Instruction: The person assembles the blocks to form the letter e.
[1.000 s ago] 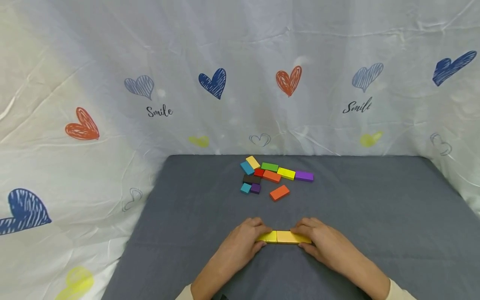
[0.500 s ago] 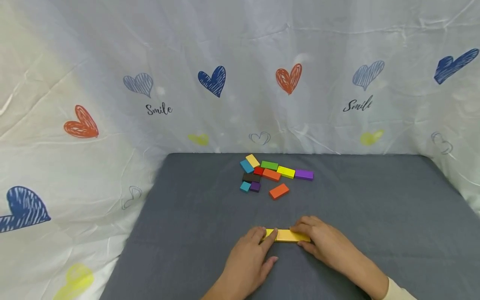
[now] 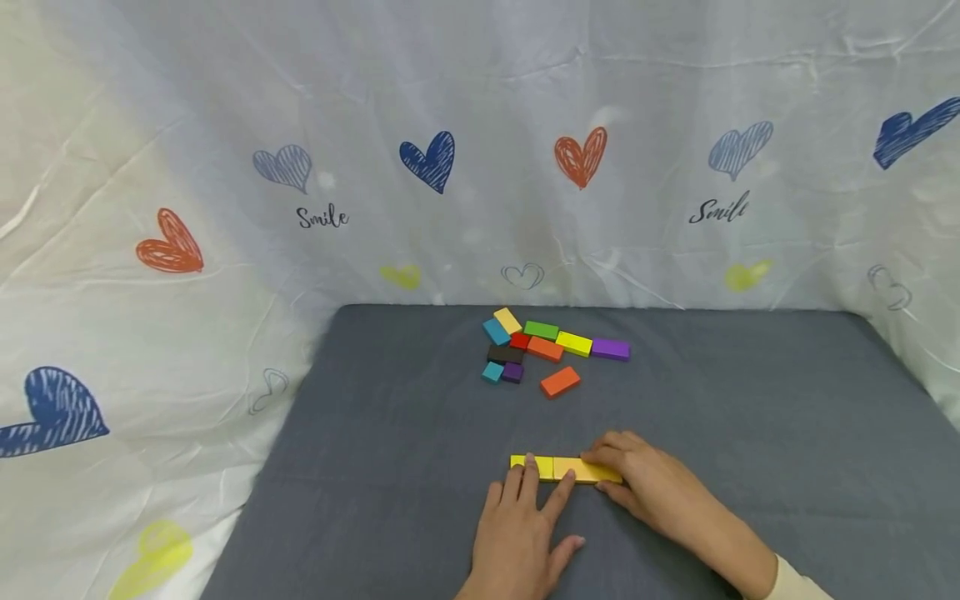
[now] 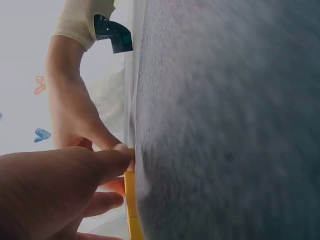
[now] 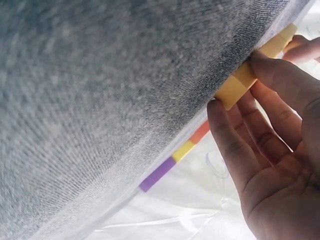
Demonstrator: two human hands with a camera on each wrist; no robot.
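Observation:
In the head view, a yellow block (image 3: 543,468) and a light orange block (image 3: 588,472) lie end to end in a row on the grey cloth. My right hand (image 3: 654,486) pinches the right end of the light orange block between thumb and fingers. My left hand (image 3: 516,533) lies in front of the row, fingers spread and fairly straight, with fingertips on the blocks and the thumb apart from them. The right wrist view shows the thumb and fingers around the end of the light orange block (image 5: 233,91).
Farther back, a loose cluster of several coloured blocks includes a green block (image 3: 541,331), a dark brown block (image 3: 505,354) and a purple block (image 3: 611,349). An orange block (image 3: 560,382) lies a little nearer. A white curtain (image 3: 480,225) with printed hearts hangs behind the table.
My left hand has let go of the yellow block's left end and come round to the front, its fingers now spread over the row. The right hand keeps its grip in place.

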